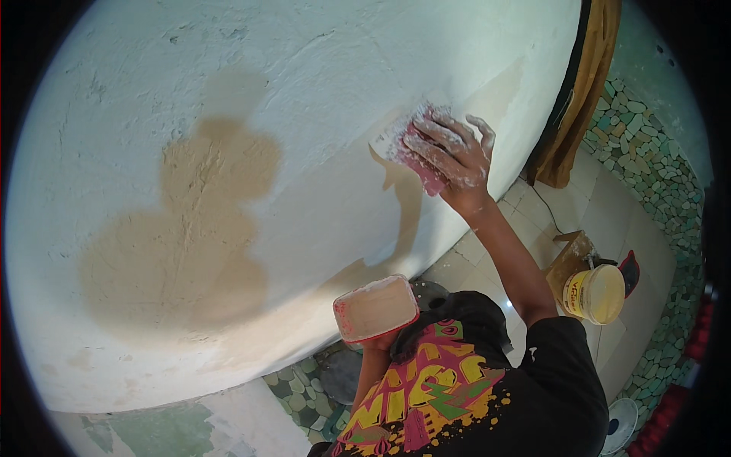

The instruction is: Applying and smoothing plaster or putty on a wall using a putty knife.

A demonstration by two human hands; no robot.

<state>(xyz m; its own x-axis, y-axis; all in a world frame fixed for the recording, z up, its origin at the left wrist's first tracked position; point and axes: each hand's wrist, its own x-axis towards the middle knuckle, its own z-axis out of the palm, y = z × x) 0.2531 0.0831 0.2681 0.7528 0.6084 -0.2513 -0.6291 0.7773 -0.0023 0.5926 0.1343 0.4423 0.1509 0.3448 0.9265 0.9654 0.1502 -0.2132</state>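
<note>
My right hand (453, 148), coated in white residue, presses a pink pad (429, 180) against the pale wall (304, 99). Its fingers are bent over the pad; whether it is a sponge or a folded cloth I cannot tell. White flecks cling around the pad. Low in front of my body, my left hand (378, 340) supports a rectangular tub (375, 307) with a red rim and a pale, whitish inside. Most of that hand is hidden under the tub. Rough texture and shadows show on the wall, with a tan patch at left.
On the tiled floor (525, 209) at right stands a yellow and white bucket (595, 295) beside a brown wooden piece (572, 255). A thin cable runs near it. Brown cloth (582, 99) hangs past the wall's right edge. Pebbled flooring (647, 145) lies beyond.
</note>
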